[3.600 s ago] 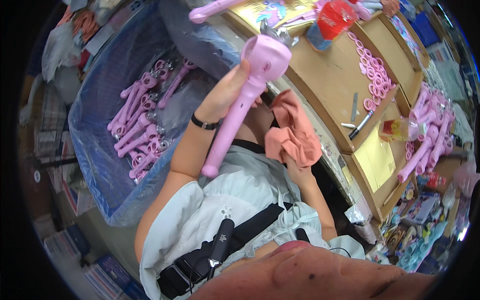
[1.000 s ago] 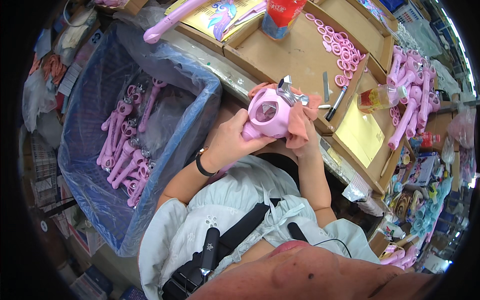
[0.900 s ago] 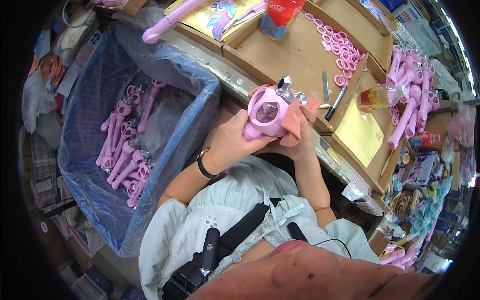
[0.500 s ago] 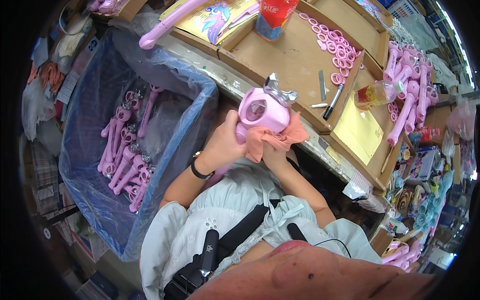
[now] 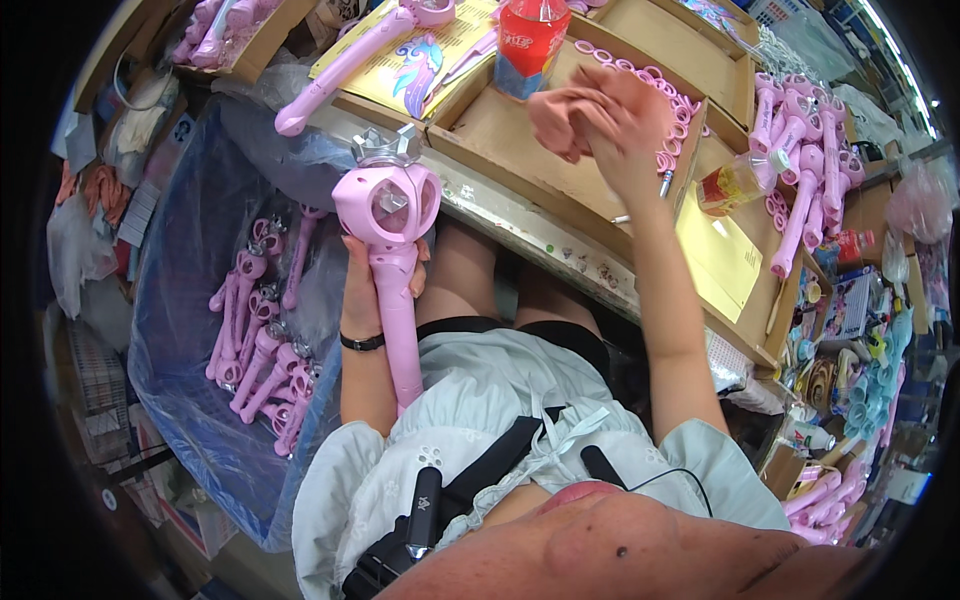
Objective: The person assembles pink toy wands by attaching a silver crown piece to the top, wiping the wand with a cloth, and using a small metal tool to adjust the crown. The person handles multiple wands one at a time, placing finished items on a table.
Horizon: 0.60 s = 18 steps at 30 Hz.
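Observation:
A pink toy wand point(image 5: 396, 290) with a silver crown on its round, windowed head stands upright in my left hand point(image 5: 362, 290), whose fingers wrap the handle just under the head. The wand is beside the rim of the blue-lined bin. My right hand point(image 5: 632, 130) is raised over the cardboard tray and grips a crumpled orange cloth point(image 5: 568, 115); the hand is slightly blurred. Below and behind it lie many pink rings point(image 5: 680, 110), partly hidden by the hand. Near the cloth stands a bottle with a red label point(image 5: 530, 45).
At left, the blue-lined bin point(image 5: 165, 330) holds several similar wands point(image 5: 262, 350). Another wand point(image 5: 345, 70) lies over a yellow printed sheet at the table's edge. A pile of wands point(image 5: 808, 140), a drink bottle point(image 5: 735, 185) and a yellow paper point(image 5: 722, 255) are at right.
My left hand has carried the wand left and turned it upright. My right hand has taken the orange cloth off the wand and moved it up and right over the tray.

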Available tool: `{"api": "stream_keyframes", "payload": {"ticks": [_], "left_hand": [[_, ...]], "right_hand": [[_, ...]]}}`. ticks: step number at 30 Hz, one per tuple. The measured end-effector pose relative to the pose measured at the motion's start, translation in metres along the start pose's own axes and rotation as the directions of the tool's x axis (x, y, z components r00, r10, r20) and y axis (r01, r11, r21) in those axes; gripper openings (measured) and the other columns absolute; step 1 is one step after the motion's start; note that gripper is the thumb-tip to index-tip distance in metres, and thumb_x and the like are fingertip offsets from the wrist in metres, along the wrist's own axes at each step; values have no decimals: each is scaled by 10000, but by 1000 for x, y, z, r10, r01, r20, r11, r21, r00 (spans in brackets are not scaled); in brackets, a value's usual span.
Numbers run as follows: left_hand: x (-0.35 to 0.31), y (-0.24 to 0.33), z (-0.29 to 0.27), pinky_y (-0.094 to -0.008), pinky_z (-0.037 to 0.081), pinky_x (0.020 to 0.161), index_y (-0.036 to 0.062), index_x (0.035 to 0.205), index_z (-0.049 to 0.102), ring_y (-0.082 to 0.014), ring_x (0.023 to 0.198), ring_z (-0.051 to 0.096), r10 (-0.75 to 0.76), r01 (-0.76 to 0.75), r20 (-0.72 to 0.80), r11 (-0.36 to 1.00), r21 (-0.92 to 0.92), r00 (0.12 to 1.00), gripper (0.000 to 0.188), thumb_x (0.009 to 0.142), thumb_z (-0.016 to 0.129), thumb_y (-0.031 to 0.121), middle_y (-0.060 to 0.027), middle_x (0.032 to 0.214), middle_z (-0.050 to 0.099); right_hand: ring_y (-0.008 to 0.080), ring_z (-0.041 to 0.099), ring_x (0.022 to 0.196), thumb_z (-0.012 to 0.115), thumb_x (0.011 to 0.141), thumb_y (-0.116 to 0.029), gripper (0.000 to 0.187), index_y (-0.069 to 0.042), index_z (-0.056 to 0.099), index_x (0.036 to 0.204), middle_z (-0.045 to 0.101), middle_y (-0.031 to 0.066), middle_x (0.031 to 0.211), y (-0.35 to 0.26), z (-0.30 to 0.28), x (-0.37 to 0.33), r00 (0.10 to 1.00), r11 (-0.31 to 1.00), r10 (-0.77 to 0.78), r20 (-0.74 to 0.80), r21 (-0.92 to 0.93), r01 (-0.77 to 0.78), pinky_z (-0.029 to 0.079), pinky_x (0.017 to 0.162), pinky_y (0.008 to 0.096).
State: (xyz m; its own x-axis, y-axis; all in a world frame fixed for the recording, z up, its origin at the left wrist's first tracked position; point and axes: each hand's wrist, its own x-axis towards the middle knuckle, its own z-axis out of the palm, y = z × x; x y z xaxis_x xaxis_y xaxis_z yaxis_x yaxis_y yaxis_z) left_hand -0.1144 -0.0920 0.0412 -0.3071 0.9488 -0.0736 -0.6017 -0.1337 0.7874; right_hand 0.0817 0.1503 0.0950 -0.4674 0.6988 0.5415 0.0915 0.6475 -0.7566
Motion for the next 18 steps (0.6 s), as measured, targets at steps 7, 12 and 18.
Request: {"api": "stream_keyframes", "payload": {"ticks": [7,12,18], "left_hand": [[10,1,-17,-269,463,521,18,1127,522,-170,613,586,17,-18,-14,998,-62,1000,700,899,306,642,-122,880,625],[23,-3,-15,-272,482,539,27,1134,527,-178,636,599,-15,14,-16,998,-66,1000,654,921,306,604,-135,876,634],[29,-6,-1,-261,470,475,26,1141,518,-175,549,581,-26,26,2,997,-73,1000,685,905,307,633,-145,855,624]], "right_hand": [[339,558,887,731,680,-226,289,-78,629,907,568,157,888,37,-62,-21,746,695,381,546,-702,159,460,773,394],[305,513,941,723,672,-122,157,-64,611,766,540,108,930,38,-80,-57,738,747,299,606,-629,214,431,820,399],[297,574,778,666,724,-77,137,-12,589,817,580,120,798,6,-65,-49,964,724,149,221,-688,46,475,710,370]]}}
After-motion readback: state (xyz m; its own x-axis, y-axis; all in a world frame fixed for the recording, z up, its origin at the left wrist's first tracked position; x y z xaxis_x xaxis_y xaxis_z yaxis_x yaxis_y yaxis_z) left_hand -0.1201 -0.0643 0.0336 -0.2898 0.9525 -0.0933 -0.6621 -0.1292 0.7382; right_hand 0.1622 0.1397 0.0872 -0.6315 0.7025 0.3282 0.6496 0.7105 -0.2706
